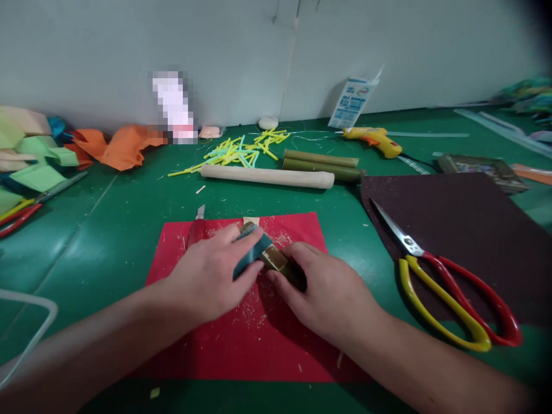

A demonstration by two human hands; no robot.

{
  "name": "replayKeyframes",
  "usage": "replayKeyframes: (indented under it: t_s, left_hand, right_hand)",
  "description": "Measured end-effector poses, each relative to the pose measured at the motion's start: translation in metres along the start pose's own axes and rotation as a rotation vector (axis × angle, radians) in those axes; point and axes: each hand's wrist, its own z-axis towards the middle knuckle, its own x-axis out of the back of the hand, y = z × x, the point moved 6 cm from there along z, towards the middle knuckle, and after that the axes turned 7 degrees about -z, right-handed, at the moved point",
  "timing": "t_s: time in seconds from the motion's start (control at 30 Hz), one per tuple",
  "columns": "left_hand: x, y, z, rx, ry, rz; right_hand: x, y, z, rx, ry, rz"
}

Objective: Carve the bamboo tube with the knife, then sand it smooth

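My left hand (pixel 215 273) is closed on a folded blue-grey piece of sandpaper (pixel 260 244), pressed around a short bamboo piece (pixel 275 258). The fingers of my right hand (pixel 323 282) grip the lower right end of that bamboo, which lies at a slant. Part of the bamboo is hidden by both hands. Beneath them is a red sheet (pixel 241 356) strewn with pale shavings. A knife (pixel 197 227) with a red handle lies beside my left hand, its blade pointing away.
Behind the sheet lie a pale peeled stick (pixel 267 176), green bamboo lengths (pixel 321 167) and cut yellow straws (pixel 233 152). To the right are large scissors (pixel 414 247) on a dark sheet (pixel 435 201) and a yellow glue gun (pixel 375 140). Coloured paper (pixel 125 146) sits at left.
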Motion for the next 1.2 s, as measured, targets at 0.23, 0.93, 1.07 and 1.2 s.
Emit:
replayKeyframes:
  t_s: [0.23, 0.93, 1.07, 1.2]
  left_hand:
    - [0.0005, -0.0010, -0.0005, -0.004, 0.012, -0.031]
    - [-0.0016, 0.0003, 0.0004, 0.002, -0.011, -0.068]
    - [0.0003, 0.0004, 0.0010, 0.005, 0.004, -0.057]
    - [-0.0026, 0.0006, -0.0004, 0.005, 0.001, -0.056]
  right_hand:
    - [-0.0001, 0.0003, -0.0006, -0.004, -0.005, 0.007]
    - [-0.0024, 0.0017, 0.0011, -0.017, -0.020, -0.005]
    - [-0.0029, 0.0014, 0.0012, 0.001, -0.025, 0.009]
    - [-0.0027, 0.0012, 0.0005, 0.007, -0.012, 0.013]
